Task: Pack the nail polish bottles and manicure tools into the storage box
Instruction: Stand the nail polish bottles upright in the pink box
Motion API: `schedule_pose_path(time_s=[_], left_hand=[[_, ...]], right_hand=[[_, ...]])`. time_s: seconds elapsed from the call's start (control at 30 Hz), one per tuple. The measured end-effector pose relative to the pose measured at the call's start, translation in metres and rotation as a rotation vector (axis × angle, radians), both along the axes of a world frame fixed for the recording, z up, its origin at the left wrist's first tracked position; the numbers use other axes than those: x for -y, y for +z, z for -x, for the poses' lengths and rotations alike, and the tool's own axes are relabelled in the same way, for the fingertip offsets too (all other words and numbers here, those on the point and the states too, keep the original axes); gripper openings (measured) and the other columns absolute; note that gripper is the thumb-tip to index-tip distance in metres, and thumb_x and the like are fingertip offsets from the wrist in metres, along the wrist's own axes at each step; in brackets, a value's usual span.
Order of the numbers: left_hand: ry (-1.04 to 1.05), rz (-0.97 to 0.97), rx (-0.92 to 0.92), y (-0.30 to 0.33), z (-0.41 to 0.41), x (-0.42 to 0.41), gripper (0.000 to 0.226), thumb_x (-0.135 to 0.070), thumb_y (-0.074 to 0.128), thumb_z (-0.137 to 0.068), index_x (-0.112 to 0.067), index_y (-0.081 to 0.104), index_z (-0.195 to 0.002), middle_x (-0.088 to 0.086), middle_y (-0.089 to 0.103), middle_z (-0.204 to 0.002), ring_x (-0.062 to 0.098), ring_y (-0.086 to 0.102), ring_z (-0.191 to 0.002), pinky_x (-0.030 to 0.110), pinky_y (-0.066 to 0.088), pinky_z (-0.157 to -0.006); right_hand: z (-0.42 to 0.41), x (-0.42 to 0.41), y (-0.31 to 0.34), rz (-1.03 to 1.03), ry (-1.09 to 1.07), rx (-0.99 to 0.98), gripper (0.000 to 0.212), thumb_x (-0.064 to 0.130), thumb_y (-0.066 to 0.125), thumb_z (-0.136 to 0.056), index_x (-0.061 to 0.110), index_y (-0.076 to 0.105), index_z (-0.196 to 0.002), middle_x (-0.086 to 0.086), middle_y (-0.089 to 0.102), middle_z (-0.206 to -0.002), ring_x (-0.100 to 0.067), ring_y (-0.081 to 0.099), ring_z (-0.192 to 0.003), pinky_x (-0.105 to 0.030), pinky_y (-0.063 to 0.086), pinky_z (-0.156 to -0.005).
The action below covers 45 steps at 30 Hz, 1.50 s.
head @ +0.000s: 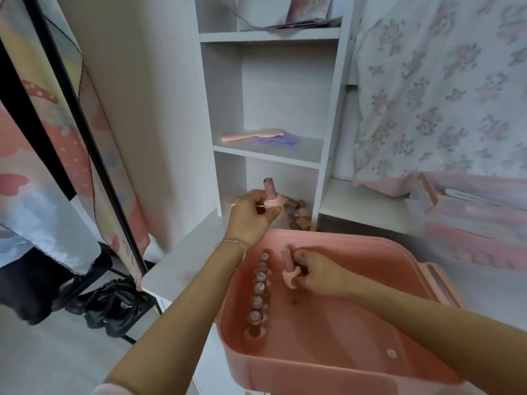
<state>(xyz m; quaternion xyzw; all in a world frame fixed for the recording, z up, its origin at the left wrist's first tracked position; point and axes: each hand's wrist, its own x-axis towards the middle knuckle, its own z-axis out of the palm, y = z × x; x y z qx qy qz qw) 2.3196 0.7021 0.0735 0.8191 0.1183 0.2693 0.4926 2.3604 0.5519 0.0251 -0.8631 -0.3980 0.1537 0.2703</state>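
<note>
Stood against a pale wall: white shelf unit, floral curtain right of it, black rack left.

Storage box: pink plastic, smooth, slight sheen. Bottles inside it at its left wall: glossy caps. Shelf unit behind box: white, matt laminate look. Cloth right of box: floral fabric, soft, matt.
</note>
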Motion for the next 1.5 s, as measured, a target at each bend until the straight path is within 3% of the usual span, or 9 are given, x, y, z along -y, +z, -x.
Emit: schedule_pose_path(time_s=[0.1, 0.2, 0.37, 0.47, 0.7, 0.83, 1.07, 1.23, 1.5], left_hand=[[-0.026, -0.056, -0.039, -0.003, -0.002, -0.001, 0.016, -0.007, 0.064, -0.082, -0.005, 0.065, -0.098, 0.008, 0.063, -0.092, 0.016, 0.055, -0.080, 0.014, 0.040, -0.066], [-0.081, -0.144, -0.084, -0.006, -0.003, 0.001, 0.016, -0.007, 0.064, -0.082, -0.003, 0.064, -0.098, 0.006, 0.063, -0.088, 0.014, 0.055, -0.078, 0.003, 0.035, -0.059], [-0.103, -0.166, -0.098, -0.008, -0.003, 0.000, 0.017, -0.009, 0.065, -0.083, -0.003, 0.064, -0.099, 0.010, 0.066, -0.093, 0.017, 0.056, -0.080, 0.012, 0.039, -0.064], [-0.109, -0.191, -0.111, -0.009, -0.003, 0.000, 0.019, -0.010, 0.065, -0.083, -0.001, 0.064, -0.100, 0.014, 0.067, -0.096, 0.023, 0.059, -0.085, 0.025, 0.042, -0.073], [-0.123, -0.172, -0.114, -0.010, -0.005, -0.001, 0.018, -0.009, 0.064, -0.083, -0.002, 0.064, -0.099, 0.011, 0.066, -0.093, 0.020, 0.057, -0.083, 0.021, 0.039, -0.068], [-0.128, -0.175, -0.111, -0.011, -0.004, -0.001, 0.016, -0.009, 0.065, -0.083, -0.005, 0.064, -0.098, 0.005, 0.063, -0.089, 0.017, 0.056, -0.081, 0.008, 0.037, -0.061], [-0.126, -0.172, -0.108, -0.010, -0.003, 0.000, 0.019, -0.009, 0.065, -0.083, -0.006, 0.064, -0.102, 0.010, 0.067, -0.097, 0.018, 0.058, -0.085, 0.017, 0.039, -0.067], [-0.120, -0.180, -0.119, -0.011, -0.003, 0.000, 0.020, -0.009, 0.065, -0.083, -0.005, 0.064, -0.102, 0.011, 0.067, -0.098, 0.021, 0.059, -0.086, 0.021, 0.040, -0.070], [-0.115, -0.192, -0.140, -0.011, -0.003, 0.000, 0.021, -0.011, 0.065, -0.083, -0.003, 0.065, -0.102, 0.013, 0.068, -0.098, 0.026, 0.062, -0.091, 0.029, 0.045, -0.079]], right_hand=[[0.006, -0.005, -0.017, -0.040, -0.008, 0.038, 0.030, 0.020, 0.057, -0.084, 0.027, 0.035, -0.064, 0.008, 0.050, -0.074, -0.015, 0.047, -0.071, -0.008, 0.032, -0.051], [0.009, -0.003, -0.028, -0.094, -0.068, 0.084, 0.031, 0.021, 0.058, -0.083, 0.028, 0.035, -0.063, 0.007, 0.053, -0.077, -0.016, 0.049, -0.070, -0.017, 0.032, -0.054], [0.008, 0.000, -0.035, -0.093, -0.098, 0.087, 0.020, 0.013, 0.059, -0.080, 0.021, 0.042, -0.074, -0.001, 0.057, -0.082, -0.027, 0.056, -0.083, -0.025, 0.029, -0.061], [0.010, -0.003, -0.037, -0.107, -0.136, 0.075, 0.036, 0.014, 0.062, -0.081, 0.028, 0.033, -0.064, -0.003, 0.055, -0.081, -0.021, 0.048, -0.074, -0.022, 0.024, -0.058], [0.013, -0.009, -0.036, -0.094, -0.176, 0.097, 0.031, 0.011, 0.061, -0.081, 0.022, 0.039, -0.062, -0.014, 0.065, -0.085, -0.030, 0.056, -0.080, -0.023, 0.025, -0.057], [0.015, -0.012, -0.037, -0.102, -0.190, 0.111, 0.036, 0.010, 0.061, -0.081, 0.024, 0.036, -0.059, -0.016, 0.065, -0.088, -0.030, 0.054, -0.078, -0.024, 0.025, -0.058], [0.015, -0.016, -0.040, -0.136, -0.215, 0.123, 0.037, 0.011, 0.061, -0.081, 0.025, 0.035, -0.058, -0.016, 0.066, -0.086, -0.033, 0.057, -0.083, -0.027, 0.031, -0.062], [0.018, -0.015, -0.040, -0.154, -0.205, 0.104, 0.011, 0.014, 0.058, -0.084, 0.009, 0.054, -0.075, -0.017, 0.065, -0.089, -0.034, 0.058, -0.085, -0.036, 0.042, -0.071], [0.015, -0.015, -0.036, -0.099, -0.196, 0.081, 0.028, 0.021, 0.059, -0.085, 0.018, 0.043, -0.062, -0.018, 0.067, -0.089, -0.035, 0.061, -0.083, -0.034, 0.043, -0.069]])
